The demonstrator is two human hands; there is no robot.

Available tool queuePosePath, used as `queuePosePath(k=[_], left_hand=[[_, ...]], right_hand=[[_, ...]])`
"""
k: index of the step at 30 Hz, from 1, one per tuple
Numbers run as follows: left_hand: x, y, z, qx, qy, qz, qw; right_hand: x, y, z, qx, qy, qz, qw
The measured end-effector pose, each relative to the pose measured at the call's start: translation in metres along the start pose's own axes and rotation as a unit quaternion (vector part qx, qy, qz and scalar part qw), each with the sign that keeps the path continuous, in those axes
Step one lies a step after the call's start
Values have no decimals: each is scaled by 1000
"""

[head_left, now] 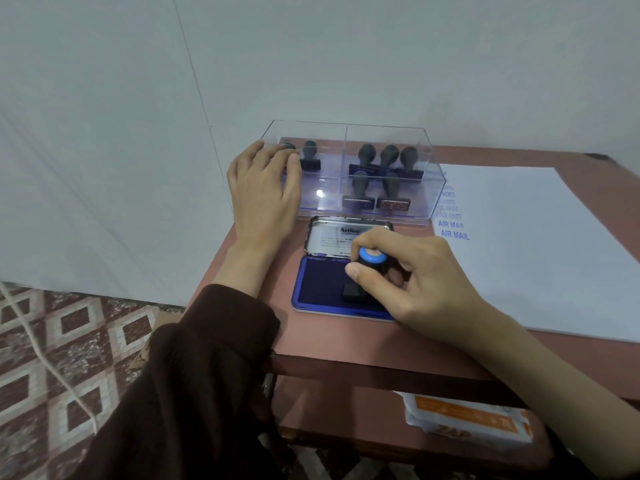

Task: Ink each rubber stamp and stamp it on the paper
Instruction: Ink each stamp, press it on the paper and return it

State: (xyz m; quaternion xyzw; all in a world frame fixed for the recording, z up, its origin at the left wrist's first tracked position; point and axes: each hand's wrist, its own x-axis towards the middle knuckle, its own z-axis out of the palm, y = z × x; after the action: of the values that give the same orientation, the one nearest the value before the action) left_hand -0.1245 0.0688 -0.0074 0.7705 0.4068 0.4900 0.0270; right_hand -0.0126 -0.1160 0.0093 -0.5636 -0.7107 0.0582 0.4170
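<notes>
Pressing a blue-capped stamp (372, 258) onto the ink pad (318, 282), the right grip (422, 278) pinches its handle; the left grip (263, 188) lies open, fingers relaxed, against the clear stamp box (322, 202).

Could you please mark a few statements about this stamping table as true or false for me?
1. The right hand grips a blue-topped stamp that stands on the ink pad. True.
2. The ink pad's lid is closed. False: it lies open, on the side toward the clear box.
3. The right compartment of the clear box holds five stamps. True.
4. The paper is blank. False: it bears blue prints, including AIR MAIL, near its left edge.
5. The left hand holds a stamp above the paper. False: it rests on the left end of the clear box.
</notes>
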Motion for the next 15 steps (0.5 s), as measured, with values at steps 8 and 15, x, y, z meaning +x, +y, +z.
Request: queuePosePath(k=[8,15], left_hand=[[4,25,-11,-52,14,155,986],[-23,83,-7,-124,-264,282,914]], right_hand=[[18,40,-63,204,162,153,953],[6,77,-90,54,152,172,972]])
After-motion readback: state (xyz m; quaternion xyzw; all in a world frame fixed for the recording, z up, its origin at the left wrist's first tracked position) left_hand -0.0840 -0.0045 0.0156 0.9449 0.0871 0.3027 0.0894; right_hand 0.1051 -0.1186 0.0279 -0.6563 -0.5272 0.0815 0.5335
